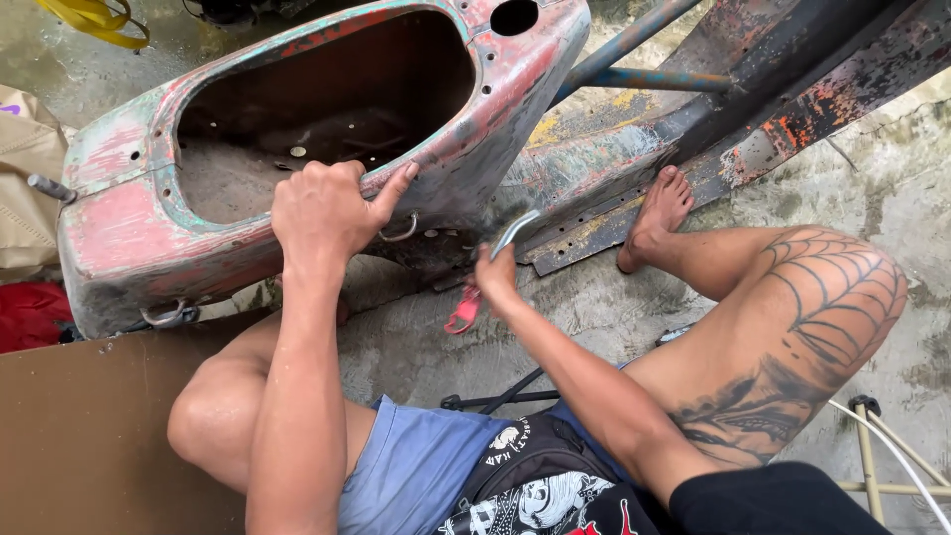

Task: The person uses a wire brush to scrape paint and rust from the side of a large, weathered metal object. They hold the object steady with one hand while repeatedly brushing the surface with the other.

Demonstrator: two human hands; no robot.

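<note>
Rusted, paint-flaked red scooter body shell point(149, 228) lies ahead — left hand point(322, 208) clamps its opening's rim. Right hand point(495, 275) grips a bent silver metal tool point(515, 233) with a red handle, angled up toward the shell's underside — the nearer hand.

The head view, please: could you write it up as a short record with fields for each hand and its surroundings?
Left hand: left hand grips the rim of the opening in the old scooter body, thumb stretched along the edge.
Right hand: right hand shut on a metal tool with a red handle end, held low beside the shell.
Shell: faded red paint, rusty, lying on its side.
Frame: rusty floor rails under the bare foot.
Ground: wet concrete.
Left edge: brown board.
</note>
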